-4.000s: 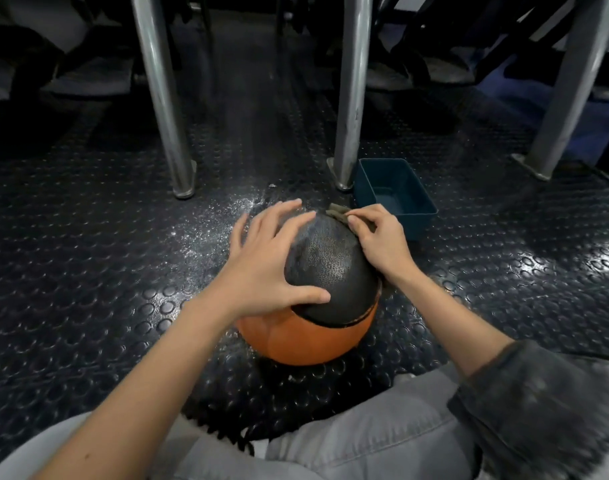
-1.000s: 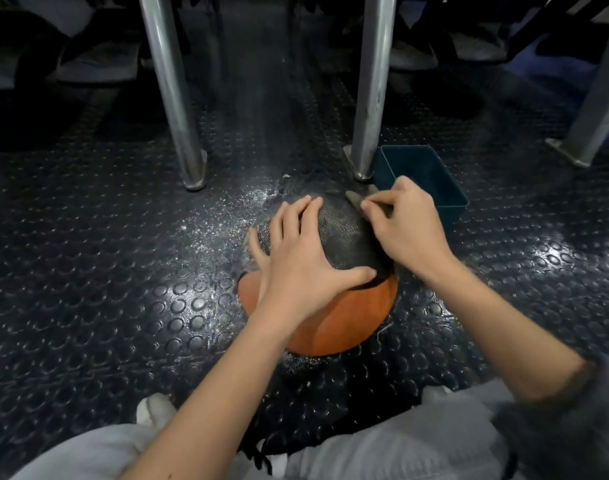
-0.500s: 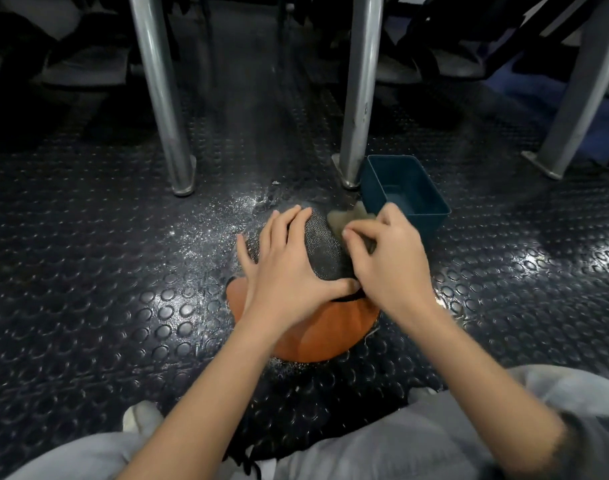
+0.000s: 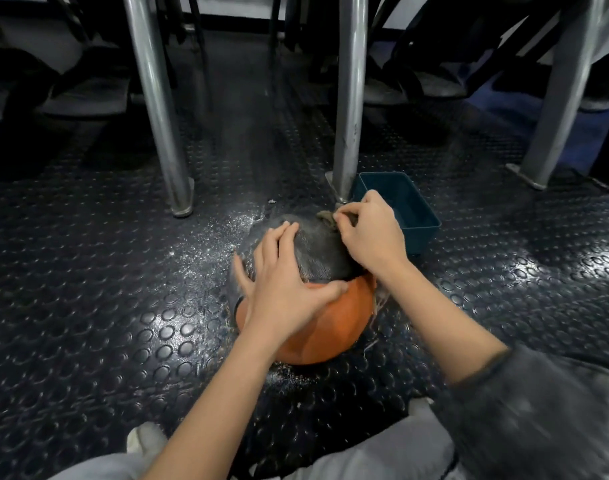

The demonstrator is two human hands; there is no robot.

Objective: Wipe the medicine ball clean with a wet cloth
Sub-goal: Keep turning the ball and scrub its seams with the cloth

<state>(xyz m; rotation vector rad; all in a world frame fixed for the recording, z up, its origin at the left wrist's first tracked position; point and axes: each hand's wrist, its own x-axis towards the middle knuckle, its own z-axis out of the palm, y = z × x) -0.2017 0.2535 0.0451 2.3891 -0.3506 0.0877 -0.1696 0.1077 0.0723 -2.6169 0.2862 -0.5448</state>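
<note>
In the head camera view, the medicine ball (image 4: 330, 320) sat on the bumpy black floor (image 4: 105, 306), near the middle of the picture and just in front of the person's knees. Its top half was dark grey and its bottom half was orange. The left hand (image 4: 282, 292) lay flat on the ball's 9 o'clock side, fingers spread apart and pressing to hold it steady. The right hand (image 4: 368, 237) was up at the ball's 1 o'clock edge, its fingers curled tight around a small brownish cloth (image 4: 325, 216) that touched the grey part. A blue tub (image 4: 417, 216) stood just beside the ball at 1 o'clock, next to a metal leg (image 4: 348, 98). White specks (image 4: 226, 230) dotted the floor at 10 o'clock. The wiping looked to be partway done. The far top was being rubbed, and the orange half and the underside probably needed a wipe too.
</note>
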